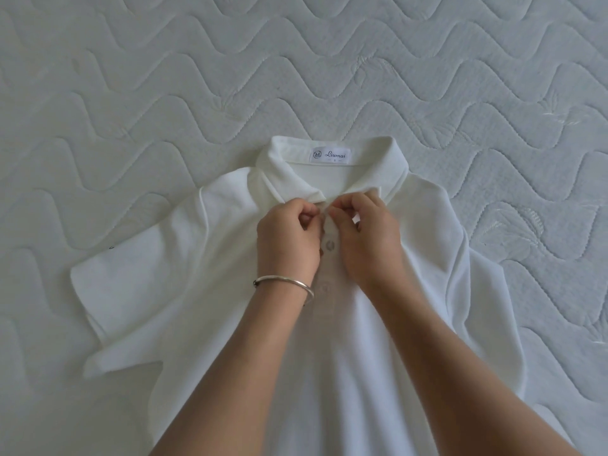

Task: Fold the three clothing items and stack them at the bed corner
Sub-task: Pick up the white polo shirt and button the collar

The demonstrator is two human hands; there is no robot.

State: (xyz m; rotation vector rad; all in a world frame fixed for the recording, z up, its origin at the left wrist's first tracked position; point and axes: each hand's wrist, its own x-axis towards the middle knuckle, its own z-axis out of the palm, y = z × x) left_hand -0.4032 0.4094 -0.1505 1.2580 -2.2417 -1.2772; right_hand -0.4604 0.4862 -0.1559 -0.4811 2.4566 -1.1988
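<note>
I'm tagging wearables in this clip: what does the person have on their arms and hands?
No sleeves or gloves are in view. The left hand has a thin, plain silver-coloured bangle at its wrist; the right hand shows no jewellery.

left hand [288,240]: fingers curled, pinching | right hand [368,240]: fingers curled, pinching

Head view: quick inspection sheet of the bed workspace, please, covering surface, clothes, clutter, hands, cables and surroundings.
Surface: quilted mattress with wavy stitching.
Job's things: one white polo shirt, front up, unfolded, collar away from the person; the other two items are not in view.
Clutter: nothing seen.
Hands: left hand and right hand both pinch the placket just below the collar, above a button; silver bangle on the left wrist.
Cables: nothing seen.
Surroundings: only mattress in view; no bed corner visible.
</note>
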